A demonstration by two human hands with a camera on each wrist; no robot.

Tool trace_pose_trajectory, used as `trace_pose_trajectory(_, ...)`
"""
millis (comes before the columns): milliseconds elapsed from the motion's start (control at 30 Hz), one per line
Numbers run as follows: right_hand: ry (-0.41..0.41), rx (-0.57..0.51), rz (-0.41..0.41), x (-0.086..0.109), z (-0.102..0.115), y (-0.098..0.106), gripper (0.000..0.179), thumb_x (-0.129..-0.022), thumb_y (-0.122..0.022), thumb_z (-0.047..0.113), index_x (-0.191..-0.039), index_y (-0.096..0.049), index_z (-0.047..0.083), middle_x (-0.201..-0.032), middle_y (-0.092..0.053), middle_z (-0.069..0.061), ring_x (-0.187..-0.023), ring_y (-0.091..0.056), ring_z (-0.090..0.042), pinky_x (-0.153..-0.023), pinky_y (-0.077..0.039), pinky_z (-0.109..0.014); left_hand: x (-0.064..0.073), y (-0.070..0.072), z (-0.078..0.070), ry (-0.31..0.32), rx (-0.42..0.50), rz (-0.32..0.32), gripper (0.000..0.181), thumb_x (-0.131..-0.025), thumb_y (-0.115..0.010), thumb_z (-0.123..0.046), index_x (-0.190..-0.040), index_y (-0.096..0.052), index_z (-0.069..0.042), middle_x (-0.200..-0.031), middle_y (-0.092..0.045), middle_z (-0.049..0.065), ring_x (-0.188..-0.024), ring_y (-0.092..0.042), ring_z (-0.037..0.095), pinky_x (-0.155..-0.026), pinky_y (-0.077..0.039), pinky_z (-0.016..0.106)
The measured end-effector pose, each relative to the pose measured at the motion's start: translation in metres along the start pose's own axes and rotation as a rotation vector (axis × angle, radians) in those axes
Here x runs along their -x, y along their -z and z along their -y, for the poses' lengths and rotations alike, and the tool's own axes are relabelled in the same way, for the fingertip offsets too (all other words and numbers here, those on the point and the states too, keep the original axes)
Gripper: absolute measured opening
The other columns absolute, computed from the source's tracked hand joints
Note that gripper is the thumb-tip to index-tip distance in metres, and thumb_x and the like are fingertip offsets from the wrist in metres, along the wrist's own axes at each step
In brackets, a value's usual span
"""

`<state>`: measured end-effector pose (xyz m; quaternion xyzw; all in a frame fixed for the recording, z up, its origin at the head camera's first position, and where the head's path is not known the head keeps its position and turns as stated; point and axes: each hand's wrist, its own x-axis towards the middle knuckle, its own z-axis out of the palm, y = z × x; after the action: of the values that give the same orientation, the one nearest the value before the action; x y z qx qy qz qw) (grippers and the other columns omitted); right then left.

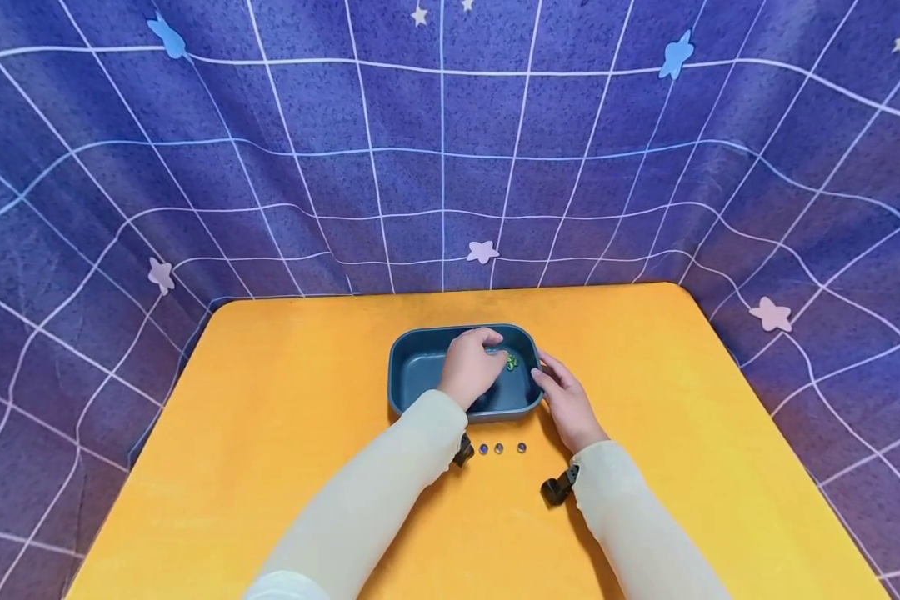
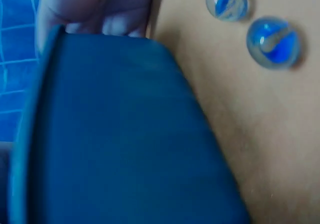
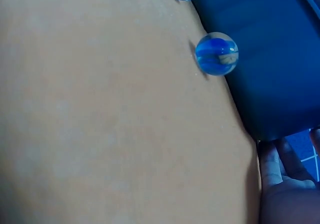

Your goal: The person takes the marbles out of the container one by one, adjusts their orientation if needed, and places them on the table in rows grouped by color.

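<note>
A dark blue rectangular box [image 1: 412, 400] stands on the yellow table, with several small green marbles [image 1: 512, 362] inside towards its right end. My left hand [image 1: 474, 367] reaches over the front rim into the box, fingers loosely bent, thumb tip close beside the green marbles. A gap shows between thumb and index finger; the other fingers are partly hidden. At the box's right end my right hand [image 1: 567, 400] grips the wall, thumb at the rim and fingers round the outside. In the right wrist view, fingers [image 3: 272, 164] lie against the box's end.
In front of the box, three clear marbles with blue swirls lie in a row: a left marble [image 1: 483, 448], a middle marble [image 1: 498, 448] and a right marble [image 1: 522, 447]. A purple curtain [image 1: 450, 183] with white grid lines surrounds the table [image 1: 285, 467] at the back and sides.
</note>
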<state>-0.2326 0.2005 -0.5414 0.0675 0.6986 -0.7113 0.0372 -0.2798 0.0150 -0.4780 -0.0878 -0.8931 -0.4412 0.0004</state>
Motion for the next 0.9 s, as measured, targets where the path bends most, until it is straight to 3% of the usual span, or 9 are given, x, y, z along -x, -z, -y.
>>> trace_pose_trajectory(167,0.007,-0.009,0.001,0.002,0.002,-0.002,0.049,-0.107,-0.06,0.03,-0.154,-0.049,0.021,-0.15,-0.05,-0.009,-0.137,-0.047,-0.026,-0.118,-0.033,-0.046,-0.005,-0.013,0.009,0.046,-0.049,-0.002,0.026,-0.095,-0.076,-0.022,-0.119,-0.074,-0.012,-0.116,-0.07,0.002,-0.109,-0.065,0.02,-0.098,-0.052,0.038)
trace_pose_trajectory(333,0.014,-0.011,0.002,0.002,0.002,-0.002,0.049,-0.107,-0.059,0.028,-0.154,-0.049,0.021,-0.148,-0.05,-0.01,-0.135,-0.047,-0.026,-0.117,-0.034,-0.044,-0.006,-0.017,0.012,0.058,-0.067,0.016,0.026,-0.094,-0.077,-0.021,-0.118,-0.074,-0.01,-0.115,-0.069,0.005,-0.104,-0.064,0.02,-0.097,-0.052,0.038)
trace_pose_trajectory(700,0.019,-0.033,0.007,0.001,0.001,-0.001,0.049,-0.107,-0.059,0.028,-0.155,-0.049,0.021,-0.15,-0.049,-0.009,-0.137,-0.046,-0.025,-0.117,-0.034,-0.045,-0.012,-0.019,0.018,0.137,-0.067,0.149,0.038,-0.094,-0.077,-0.026,-0.127,-0.069,-0.01,-0.124,-0.063,0.009,-0.113,-0.058,0.024,-0.103,-0.047,0.042)
trace_pose_trajectory(900,0.014,-0.025,-0.001,-0.001,0.0,0.0,0.05,-0.107,-0.06,0.029,-0.154,-0.049,0.021,-0.151,-0.049,-0.007,-0.139,-0.045,-0.024,-0.118,-0.032,-0.045,-0.017,-0.023,0.023,0.15,-0.088,0.171,0.037,-0.095,-0.076,-0.025,-0.128,-0.068,-0.011,-0.124,-0.061,0.008,-0.112,-0.057,0.023,-0.104,-0.047,0.042)
